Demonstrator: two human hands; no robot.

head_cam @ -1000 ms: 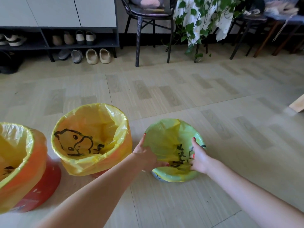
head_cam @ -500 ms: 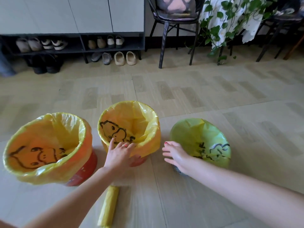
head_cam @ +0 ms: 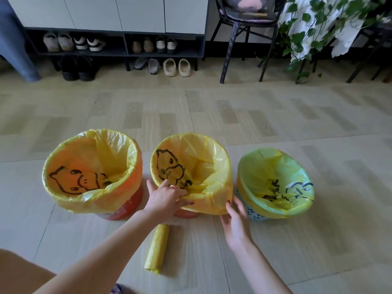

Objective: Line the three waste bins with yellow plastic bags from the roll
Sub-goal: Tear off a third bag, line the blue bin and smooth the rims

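Observation:
Three bins stand in a row on the floor, each with a yellow bag folded over its rim: a red bin (head_cam: 125,211) on the left, a middle red bin (head_cam: 187,213), and a small pale patterned bin (head_cam: 253,215) on the right. My left hand (head_cam: 167,198) lies on the near rim of the middle bin's yellow bag (head_cam: 214,200), fingers pressing the plastic. My right hand (head_cam: 235,219) is flat and open at the bag's lower right edge, between the middle and right bins. The roll of yellow bags (head_cam: 157,248) lies on the floor in front of the middle bin.
A shoe rack (head_cam: 125,42) with several pairs of shoes runs along the far wall. A black chair (head_cam: 244,35) and a leafy plant (head_cam: 305,39) stand at the back right. Wood-pattern floor (head_cam: 275,124) lies beyond the bins.
My hands left the right-hand bin and moved left to the middle bin. The view swung left, so all three bins and the roll now show.

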